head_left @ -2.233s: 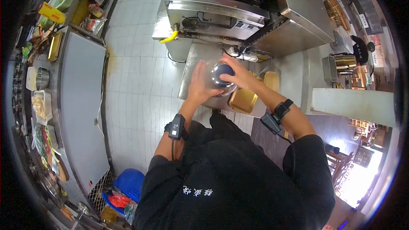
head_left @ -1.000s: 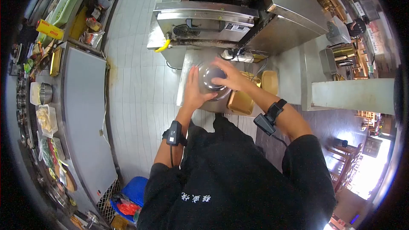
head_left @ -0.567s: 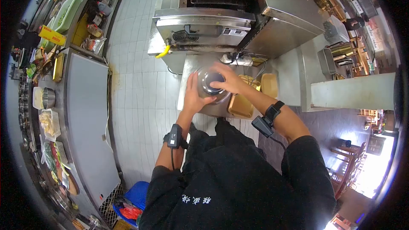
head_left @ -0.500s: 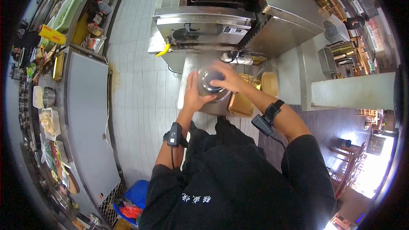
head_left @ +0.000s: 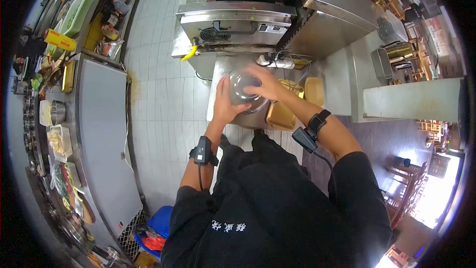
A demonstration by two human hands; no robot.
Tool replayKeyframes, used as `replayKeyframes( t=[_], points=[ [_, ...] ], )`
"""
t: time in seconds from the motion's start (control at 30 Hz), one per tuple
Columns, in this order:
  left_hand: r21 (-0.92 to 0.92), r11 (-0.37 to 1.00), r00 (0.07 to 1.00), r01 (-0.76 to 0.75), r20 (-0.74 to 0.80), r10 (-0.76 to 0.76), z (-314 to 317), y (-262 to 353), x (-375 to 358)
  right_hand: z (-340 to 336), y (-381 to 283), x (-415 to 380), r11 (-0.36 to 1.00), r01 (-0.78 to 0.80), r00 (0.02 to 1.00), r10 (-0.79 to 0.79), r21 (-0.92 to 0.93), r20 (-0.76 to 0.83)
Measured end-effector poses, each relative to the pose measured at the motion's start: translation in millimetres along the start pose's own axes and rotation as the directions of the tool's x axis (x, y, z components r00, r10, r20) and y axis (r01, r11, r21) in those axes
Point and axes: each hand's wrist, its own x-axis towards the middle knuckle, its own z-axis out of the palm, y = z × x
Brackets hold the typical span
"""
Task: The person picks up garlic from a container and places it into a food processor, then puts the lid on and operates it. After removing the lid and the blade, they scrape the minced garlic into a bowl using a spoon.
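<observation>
A shiny, round, dome-like vessel sits between my hands over a small metal worktop. My left hand is curved against its left and near side, with the thumb along the near edge. From the right, my right hand reaches over it, thumb across the top and fingers around the far side, partly blurred. The underside of the vessel is hidden. Just right of it lie a tan tray and a second tan tray.
A power strip with cables lies at the back of the worktop. Beyond stands a metal appliance with a yellow hose end at its left corner. A long counter runs along the left; tiled floor lies between.
My right hand has shifted slightly on the vessel, its fingers lifting toward the far side. My left hand stays against the side, moved only a little. The view has shifted slightly.
</observation>
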Motion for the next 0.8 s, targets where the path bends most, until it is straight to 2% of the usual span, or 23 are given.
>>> replayKeyframes(
  t=[0.13, 0.23, 0.33, 0.37, 0.43, 0.47, 0.57, 0.6, 0.7, 0.73, 0.8],
  points=[
    [-0.011, 0.999, 0.999, 0.044, 0.032, -0.043, -1.7, 2.1, 0.6, -1.2, -9.7, -2.0, 0.995, 0.014, 0.999, -0.018, -0.096, -0.044],
    [-0.037, 0.998, 0.999, 0.052, -0.005, -0.052, 0.6, 1.1, -0.4, 1.1, -2.5, -2.5, 0.998, -0.030, 0.999, 0.028, -0.060, -0.039],
    [-0.072, 0.989, 0.981, 0.132, -0.132, -0.141, 19.8, -16.0, -14.8, -3.3, -0.4, 0.1, 0.976, -0.156, 0.988, 0.155, 0.153, 0.019],
    [-0.088, 0.981, 0.965, 0.172, -0.183, -0.185, 28.1, -24.9, -21.4, -3.1, 2.7, 0.9, 0.964, -0.218, 0.976, 0.213, 0.153, 0.045],
    [-0.288, 0.910, 0.933, 0.299, -0.111, -0.342, 37.1, -36.9, -30.6, 2.0, 15.9, 0.8, 0.928, -0.341, 0.939, 0.329, 0.149, 0.102],
    [-0.381, 0.852, 0.909, 0.360, -0.064, -0.412, 38.0, -40.8, -32.4, 4.5, 24.7, 1.6, 0.926, -0.347, 0.937, 0.335, 0.149, 0.100],
    [-0.623, 0.518, 0.765, 0.586, 0.213, -0.608, 5.7, -7.4, -22.6, -5.3, 1.2, 4.2, 0.898, -0.419, 0.903, 0.398, 0.132, 0.160],
    [-0.623, 0.538, 0.763, 0.568, 0.154, -0.627, 6.2, -3.0, -20.9, -9.6, -1.7, 5.9, 0.882, -0.435, 0.892, 0.396, 0.178, 0.218],
    [-0.659, 0.461, 0.750, 0.594, 0.247, -0.613, -9.0, 15.0, -14.0, -9.2, 0.8, 2.2, 0.849, -0.451, 0.888, 0.394, 0.275, 0.238],
    [-0.660, 0.472, 0.763, 0.585, 0.248, -0.597, -9.4, 15.2, -13.3, -12.3, 0.1, 1.1, 0.841, -0.499, 0.859, 0.447, 0.209, 0.251],
    [-0.659, 0.497, 0.788, 0.565, 0.251, -0.563, -11.5, 16.1, -13.0, -12.3, -2.0, 1.1, 0.831, -0.506, 0.854, 0.445, 0.232, 0.268]
  ],
)
